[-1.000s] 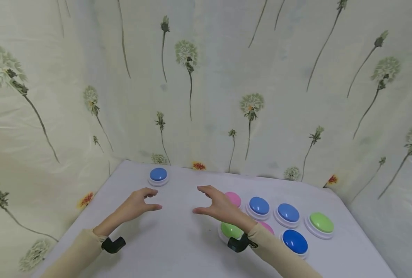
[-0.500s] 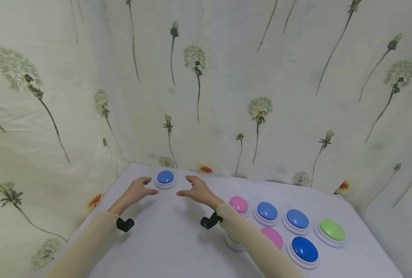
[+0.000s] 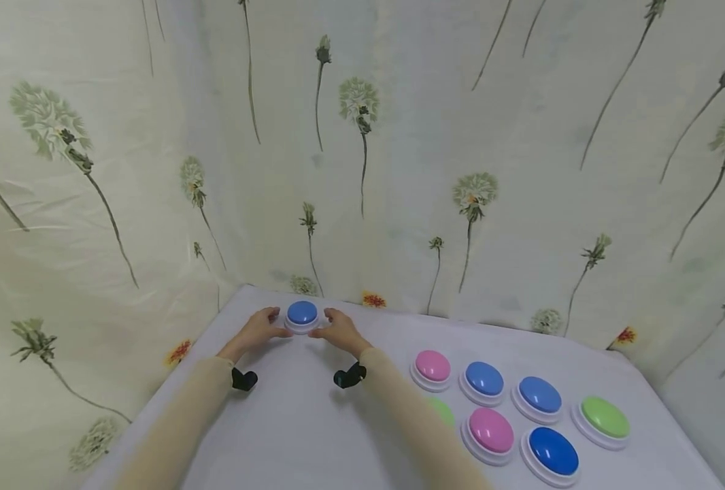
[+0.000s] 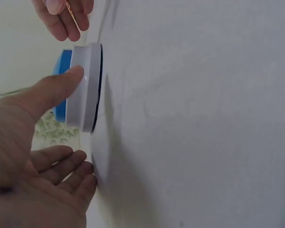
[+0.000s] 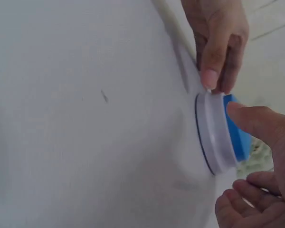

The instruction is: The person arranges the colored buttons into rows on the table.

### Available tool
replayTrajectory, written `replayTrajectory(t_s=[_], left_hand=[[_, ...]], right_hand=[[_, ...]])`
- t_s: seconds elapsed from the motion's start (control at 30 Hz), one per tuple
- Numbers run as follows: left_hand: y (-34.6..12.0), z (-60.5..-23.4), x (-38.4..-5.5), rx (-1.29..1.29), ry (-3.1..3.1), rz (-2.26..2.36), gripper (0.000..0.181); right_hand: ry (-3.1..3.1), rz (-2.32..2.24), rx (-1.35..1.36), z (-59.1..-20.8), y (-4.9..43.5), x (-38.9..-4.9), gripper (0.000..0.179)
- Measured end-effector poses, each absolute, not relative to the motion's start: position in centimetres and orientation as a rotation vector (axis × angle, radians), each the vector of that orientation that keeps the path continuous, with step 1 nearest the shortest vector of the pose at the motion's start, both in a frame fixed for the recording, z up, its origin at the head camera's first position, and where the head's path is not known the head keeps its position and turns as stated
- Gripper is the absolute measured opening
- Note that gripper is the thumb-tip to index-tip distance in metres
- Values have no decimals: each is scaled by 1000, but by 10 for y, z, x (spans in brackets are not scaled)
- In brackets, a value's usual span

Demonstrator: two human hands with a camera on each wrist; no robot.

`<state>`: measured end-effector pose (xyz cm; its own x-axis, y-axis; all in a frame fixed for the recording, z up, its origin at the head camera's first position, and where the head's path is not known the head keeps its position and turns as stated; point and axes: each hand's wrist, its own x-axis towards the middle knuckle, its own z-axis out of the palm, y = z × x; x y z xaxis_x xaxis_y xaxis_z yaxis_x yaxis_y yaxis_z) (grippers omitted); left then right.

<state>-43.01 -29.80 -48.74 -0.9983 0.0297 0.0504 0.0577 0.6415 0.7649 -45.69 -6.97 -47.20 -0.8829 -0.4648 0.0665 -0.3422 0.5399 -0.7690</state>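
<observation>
A blue push button point(image 3: 302, 313) on a round white base stands at the far left of the white table. My left hand point(image 3: 260, 328) is at its left side and my right hand point(image 3: 341, 332) at its right, thumbs toward me, fingers apart. In the left wrist view, the left thumb passes in front of the button point(image 4: 78, 102), while the other fingers lie below it with a gap. From the right wrist, the right thumb overlaps the blue dome point(image 5: 237, 137) and the lower fingers are spread from the base. Whether either thumb touches it, I cannot tell.
On the right side of the table point(image 3: 277, 429) stand several more buttons: pink ones point(image 3: 491, 430), blue ones point(image 3: 540, 395) and a green one point(image 3: 605, 416). My right sleeve point(image 3: 411, 415) partly covers another green button point(image 3: 441, 410). A flowered curtain point(image 3: 399, 136) hangs behind.
Both hands have moved forward to the far blue button and closed in on its two sides. The right hand travelled left, away from the button group. The head view has shifted slightly.
</observation>
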Motion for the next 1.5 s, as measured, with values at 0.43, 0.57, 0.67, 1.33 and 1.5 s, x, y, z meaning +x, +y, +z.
replayTrajectory(t_s=[0.43, 0.57, 0.67, 1.33, 1.5], left_hand=[[-276, -485, -442, -171, -2732, -1433, 75], [-274, -488, -441, -204, -2682, -1472, 72], [-273, -492, -441, -252, -2686, -1480, 71], [-274, -471, -398, -396, -2716, -1422, 71], [-266, -458, -372, -411, -2726, -1407, 70]], right_hand=[[2643, -1302, -698, -484, -79, -463, 82], [2701, -1278, -705, -483, -73, -461, 72], [2718, -1288, -724, -481, -68, -458, 61], [2622, -1381, -875, -471, -41, -428, 63], [2629, -1370, -971, -463, -29, -412, 63]])
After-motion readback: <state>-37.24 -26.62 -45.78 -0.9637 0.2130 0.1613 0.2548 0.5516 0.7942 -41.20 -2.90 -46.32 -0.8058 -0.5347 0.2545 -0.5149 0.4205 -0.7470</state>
